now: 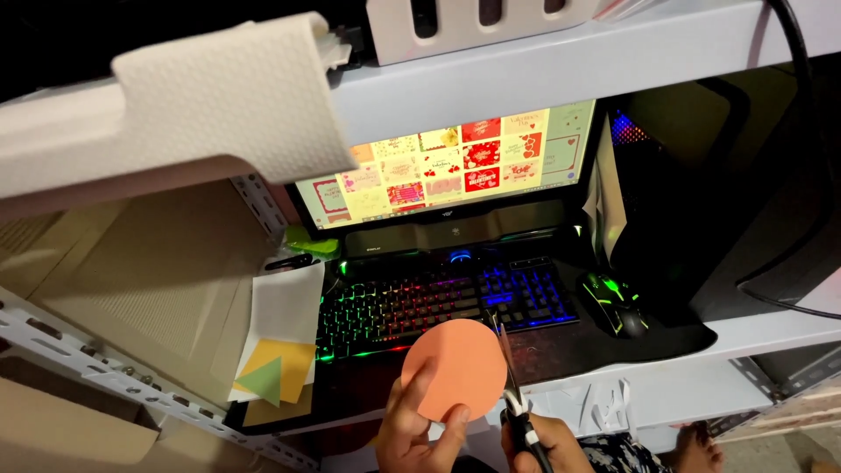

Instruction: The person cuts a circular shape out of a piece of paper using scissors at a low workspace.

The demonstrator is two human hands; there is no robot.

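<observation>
Above you runs a pale metal shelf (pixel 491 83), and a long white foam wrap (pixel 219 96) sticks out along its left end toward the camera; below the shelf stands a monitor (pixel 455 162) showing a grid of red and pink card designs; to its right sits a dark computer tower (pixel 701 184) with a black cable (pixel 802 96) curving down past it; under the screen lies a keyboard (pixel 438 302) lit in rainbow colours, and just right of it a black mouse (pixel 618 302) with green light; left of the keyboard rests a stack of paper sheets (pixel 280 337), white on top with yellow and a green triangle lower down; thin white paper scraps (pixel 604 398) lie on the shelf edge near your right hand; your left hand (pixel 416 434) pinches the lower edge of an orange paper circle (pixel 455 368), thumb in front and fingers behind, holding it up in front of the keyboard's lower edge; your right hand (pixel 539 442) is closed around the handles of a pair of scissors (pixel 512 394), whose blades point upward and meet the circle's right edge; how far the blades are parted you cannot tell from here
</observation>
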